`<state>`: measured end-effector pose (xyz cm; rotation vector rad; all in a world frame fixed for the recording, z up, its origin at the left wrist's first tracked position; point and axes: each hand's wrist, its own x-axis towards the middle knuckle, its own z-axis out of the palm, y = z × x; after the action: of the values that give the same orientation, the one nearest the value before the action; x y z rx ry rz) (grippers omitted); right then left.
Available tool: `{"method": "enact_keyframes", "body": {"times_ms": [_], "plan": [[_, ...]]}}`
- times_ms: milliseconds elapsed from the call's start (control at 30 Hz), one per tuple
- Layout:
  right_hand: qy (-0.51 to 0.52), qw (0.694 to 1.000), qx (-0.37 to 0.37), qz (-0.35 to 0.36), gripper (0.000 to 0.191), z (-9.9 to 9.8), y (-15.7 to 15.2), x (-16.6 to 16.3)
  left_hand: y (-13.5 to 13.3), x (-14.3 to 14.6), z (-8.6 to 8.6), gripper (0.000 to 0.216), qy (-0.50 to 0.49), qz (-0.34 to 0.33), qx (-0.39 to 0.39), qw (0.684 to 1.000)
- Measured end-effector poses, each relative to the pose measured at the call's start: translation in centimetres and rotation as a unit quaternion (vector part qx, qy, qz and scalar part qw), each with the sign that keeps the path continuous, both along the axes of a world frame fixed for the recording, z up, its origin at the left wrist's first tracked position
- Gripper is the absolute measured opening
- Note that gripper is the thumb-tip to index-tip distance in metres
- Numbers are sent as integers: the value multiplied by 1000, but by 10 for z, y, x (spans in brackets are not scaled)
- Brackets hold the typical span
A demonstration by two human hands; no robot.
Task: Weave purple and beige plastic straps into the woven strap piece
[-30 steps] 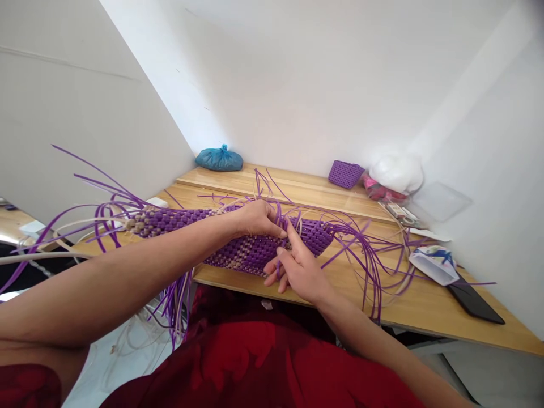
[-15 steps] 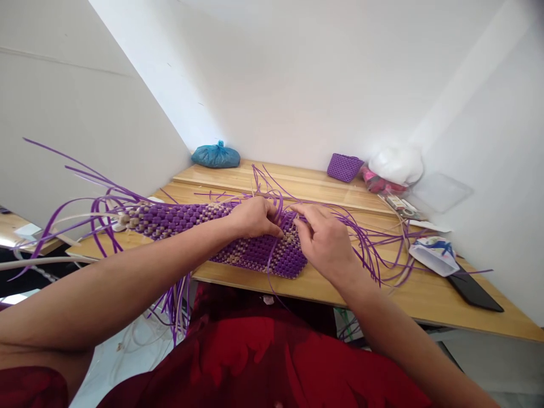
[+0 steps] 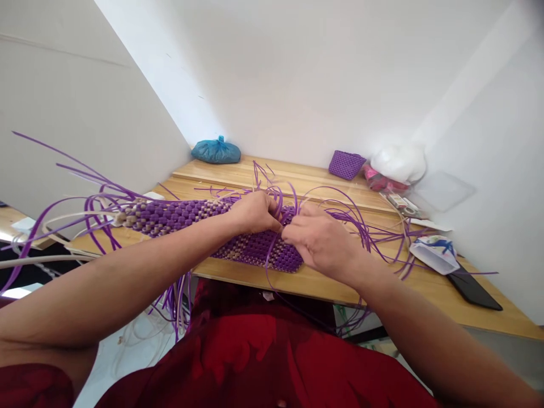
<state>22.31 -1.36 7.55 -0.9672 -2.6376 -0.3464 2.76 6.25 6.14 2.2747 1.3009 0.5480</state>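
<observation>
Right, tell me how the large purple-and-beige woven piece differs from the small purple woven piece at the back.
The large purple-and-beige woven piece mixes two colours; the small purple woven piece looks purple throughout. The large piece trails long loose strands; the small piece shows none. The large piece is longer than the small piece. Both include purple weaving.

Craft workspace: wooden desk, woven panel, strips

Long woven purple panel, beige speckled patches. Loose thin purple strands; long cream strand. Tied blue plastic bag. Small woven pouch, solid purple. Honey-tan wooden surface, grained. Cloth garment, blotched in 2 reds.
</observation>
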Motion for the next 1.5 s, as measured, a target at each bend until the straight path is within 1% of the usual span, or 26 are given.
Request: {"method": "enact_keyframes", "body": {"times_ms": [33,100,167,233,300,400,500,600,667,733,833,967,1100,1200,1300,1367,1500], "plan": [[26,999,20,-9,20,-1,4,-4,0,-1,0,20,-7,-9,3,1000],[95,990,76,-65,16,-3,18,-9,0,-3,-2,20,-22,-30,-2,999],[143,979,96,-113,15,-6,31,-11,0,-4,-2,22,-33,-44,-18,998],[158,976,70,-132,17,-8,37,-11,0,-5,-3,22,-45,-47,-25,998],[149,977,38,-148,20,-11,34,-11,1,-5,-3,22,-51,-39,-29,998],[100,978,20,-184,21,-14,15,-11,1,-5,-4,23,-47,-30,-37,998],[69,977,-23,-201,17,-18,-5,-12,2,-5,-7,26,-74,-37,-29,996],[108,967,-87,-216,16,-23,-15,-13,5,-6,-11,31,-103,-45,-21,993],[145,956,-112,-230,17,-26,-16,-15,6,-6,-12,28,-108,-52,-26,992],[175,945,-112,-251,16,-29,-14,-19,7,-6,-11,25,-105,-56,-28,992],[203,936,-82,-276,15,-36,-9,-26,7,-6,-8,25,-96,-59,-22,993],[210,930,-50,-298,26,-47,-2,-27,6,-3,-8,25,-109,-61,-34,992],[232,929,-60,-282,31,-52,1,-21,4,-1,-12,25,-140,-60,-71,986],[241,931,-74,-263,32,-52,1,-20,4,0,-13,24,-143,-37,-87,985],[244,933,-77,-255,31,-54,0,-20,3,0,-12,24,-119,-11,-72,990],[245,935,-73,-244,30,-56,0,-18,4,0,-12,24,-113,-6,-53,992],[255,945,-73,-190,29,-62,1,-12,4,2,-13,23,-123,1,-41,992]]}}
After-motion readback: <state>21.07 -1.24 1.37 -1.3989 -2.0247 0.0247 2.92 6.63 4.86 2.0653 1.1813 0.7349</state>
